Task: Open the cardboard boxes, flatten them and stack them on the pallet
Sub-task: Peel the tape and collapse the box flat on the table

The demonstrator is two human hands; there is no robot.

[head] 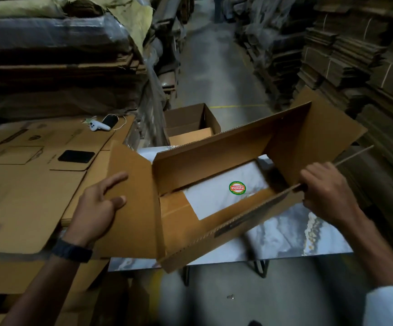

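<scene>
An open brown cardboard box [214, 156] stands on a marble-patterned table [285, 236], its top and bottom both open so the table and a round green and red sticker [237, 188] show through it. My left hand [99, 205] lies flat on the box's left flap, fingers spread. My right hand [325, 189] grips the near right corner of the box and also holds a thin stick-like tool [353, 155] that points away to the right. A stack of flattened boxes [26, 184] lies to the left, at about table height.
A black phone [76, 156], a white controller [99, 126] and another dark device lie on the flattened stack. A second open box [190, 123] stands behind the table. Tall piles of flat cardboard line both sides of a concrete aisle [214, 67].
</scene>
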